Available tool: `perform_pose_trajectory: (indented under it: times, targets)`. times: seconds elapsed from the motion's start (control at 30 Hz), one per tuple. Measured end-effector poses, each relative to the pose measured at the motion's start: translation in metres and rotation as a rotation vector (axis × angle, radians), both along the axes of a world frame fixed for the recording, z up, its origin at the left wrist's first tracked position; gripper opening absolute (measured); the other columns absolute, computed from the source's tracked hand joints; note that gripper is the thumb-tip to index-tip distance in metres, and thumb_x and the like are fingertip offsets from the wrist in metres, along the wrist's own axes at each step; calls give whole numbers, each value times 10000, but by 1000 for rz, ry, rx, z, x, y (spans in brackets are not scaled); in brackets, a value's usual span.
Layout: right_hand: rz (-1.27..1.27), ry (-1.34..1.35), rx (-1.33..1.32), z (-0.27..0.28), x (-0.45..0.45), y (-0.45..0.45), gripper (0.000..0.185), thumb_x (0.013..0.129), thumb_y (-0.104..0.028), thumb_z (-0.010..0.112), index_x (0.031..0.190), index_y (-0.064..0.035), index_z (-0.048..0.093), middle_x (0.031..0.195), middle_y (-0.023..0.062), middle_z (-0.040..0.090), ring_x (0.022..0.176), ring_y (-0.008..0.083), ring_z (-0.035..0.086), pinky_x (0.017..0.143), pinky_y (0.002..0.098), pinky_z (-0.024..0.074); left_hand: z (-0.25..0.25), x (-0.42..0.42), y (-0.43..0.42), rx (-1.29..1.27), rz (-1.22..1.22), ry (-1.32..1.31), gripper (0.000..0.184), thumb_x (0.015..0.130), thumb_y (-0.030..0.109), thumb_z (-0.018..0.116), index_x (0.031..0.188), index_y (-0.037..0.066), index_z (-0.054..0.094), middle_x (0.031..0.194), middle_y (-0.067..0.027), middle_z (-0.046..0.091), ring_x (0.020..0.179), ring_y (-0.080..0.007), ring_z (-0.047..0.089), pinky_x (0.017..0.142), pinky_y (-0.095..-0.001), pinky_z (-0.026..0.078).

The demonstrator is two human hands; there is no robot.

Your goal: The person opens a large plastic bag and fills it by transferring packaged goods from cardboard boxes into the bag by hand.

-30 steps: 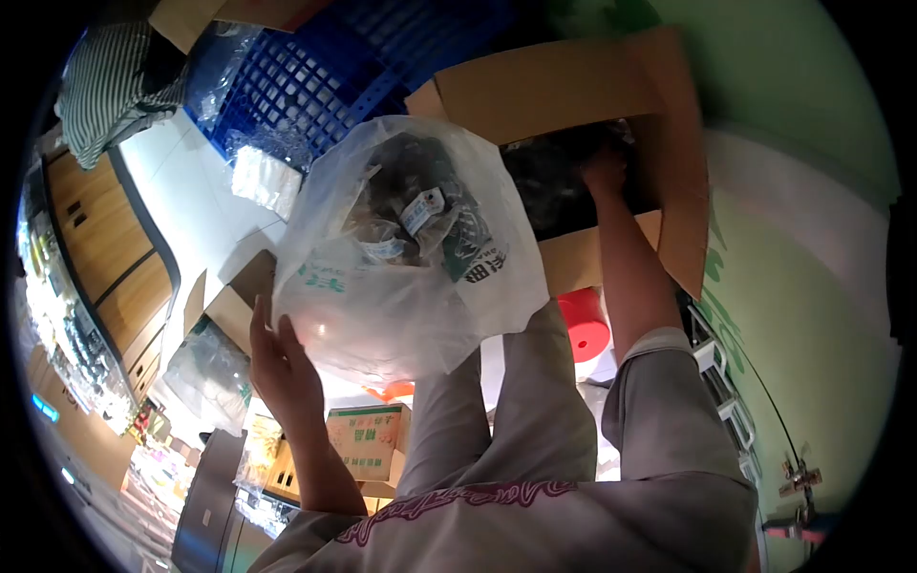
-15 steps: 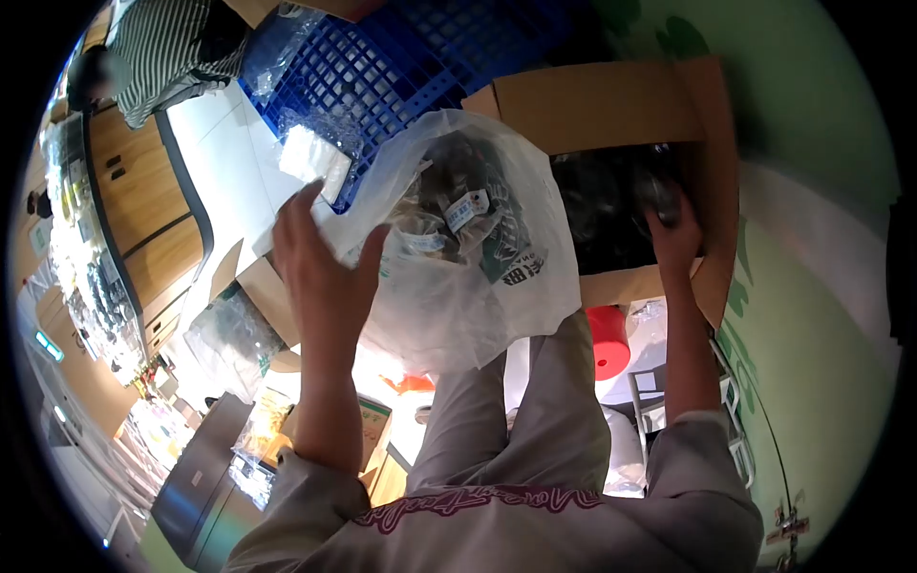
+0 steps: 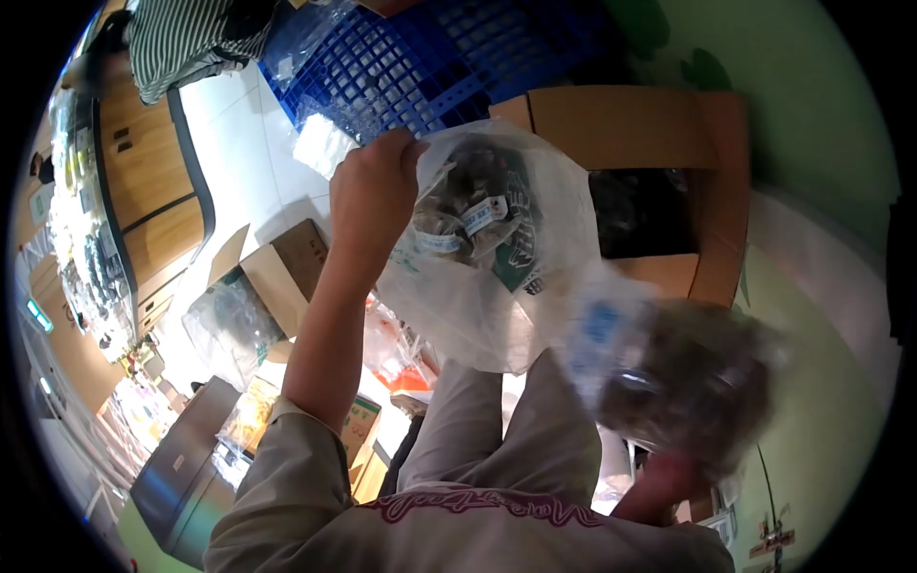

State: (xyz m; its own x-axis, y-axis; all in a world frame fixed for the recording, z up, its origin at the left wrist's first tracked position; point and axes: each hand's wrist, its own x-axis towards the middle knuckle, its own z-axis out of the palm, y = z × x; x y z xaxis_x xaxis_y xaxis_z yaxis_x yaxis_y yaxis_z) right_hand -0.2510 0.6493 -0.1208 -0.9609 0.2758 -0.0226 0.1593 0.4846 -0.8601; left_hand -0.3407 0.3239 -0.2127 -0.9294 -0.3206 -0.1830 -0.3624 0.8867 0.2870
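My left hand (image 3: 377,186) is closed on the upper left rim of a large white translucent plastic bag (image 3: 449,310). The bag's mouth faces up, and inside it lie several clear packets (image 3: 482,215) with white and blue labels and dark contents. At the lower right my right hand (image 3: 664,477), smeared by motion, holds a clear plastic packet (image 3: 693,382) with brownish contents and a blue-printed white label. What exactly is in the packet is too blurred to tell. Beyond the bag, an open cardboard box (image 3: 621,115) shows dark plastic-wrapped contents.
A blue plastic pallet (image 3: 449,67) lies behind the bag, with clear wrap (image 3: 330,138) at its edge. Another open cardboard box (image 3: 296,263) stands to the left. A person in a striped top (image 3: 186,43) is at the upper left. The green wall (image 3: 812,315) runs along the right.
My right hand has come out of the cardboard box with a packet and swung down towards me. My left hand, open before, has moved up and right and closed on the bag's rim.
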Motion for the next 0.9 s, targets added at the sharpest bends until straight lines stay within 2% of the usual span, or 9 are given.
perform_pose_trajectory:
  times: [0.13,0.3,0.43,0.57,0.63,0.7,0.77,0.83,0.9]
  targets:
    - [256,-358,-351,-38,-24,-83,439,662,-128,758,1033,36,589,995,121,621,893,208,609,789,319,472,1,3,-5,48,6,53,162,826,196,608,815,40,647,619,-143,602,550,-299,587,536,-354,451]
    - [569,-583,270,-176,-52,-169,479,707,-320,703,972,50,554,832,230,623,792,382,608,705,394,495,3,3,-13,7,30,58,162,819,194,618,823,38,662,638,-149,609,557,-294,594,550,-349,455]
    - [474,-525,82,-258,-90,-214,491,779,-319,639,1090,43,522,967,219,589,932,367,563,801,436,452,4,0,-17,28,31,61,155,815,192,624,828,43,668,646,-153,610,572,-295,598,558,-344,456]
    - [453,-217,-52,-217,-74,-200,372,805,-243,621,1024,51,560,937,203,593,898,349,573,799,398,462,-2,1,-16,77,65,63,150,811,206,607,786,68,660,668,-174,603,620,-348,596,569,-391,464]
    - [516,-423,-375,-174,-59,-165,244,797,-147,623,945,45,591,907,171,599,837,325,585,763,353,472,1,0,-18,70,112,51,144,810,192,613,783,56,654,661,-170,604,612,-337,596,568,-378,461]
    - [429,-259,-435,-141,-49,-122,140,777,-65,620,888,18,603,870,133,599,779,271,589,723,331,472,-1,0,-20,103,115,85,145,810,184,617,788,45,651,656,-167,604,600,-333,593,563,-371,456]
    - [340,154,-84,-151,-54,-69,64,787,-10,587,848,-14,603,845,104,585,757,183,571,682,280,458,1,0,-21,114,113,48,155,814,182,613,801,32,651,655,-168,602,598,-330,594,561,-363,455]
    - [141,-59,-19,-172,-73,-31,33,821,-6,546,832,-2,577,815,103,566,729,193,562,647,258,448,0,1,-17,129,126,53,168,819,184,612,811,21,650,648,-167,599,581,-325,588,558,-357,451]
    - [220,-341,158,-243,-83,23,209,803,-160,607,922,11,594,886,108,583,744,251,571,686,326,462,-2,0,-14,90,146,19,185,830,201,605,865,30,666,604,-126,590,487,-188,523,517,-291,406]
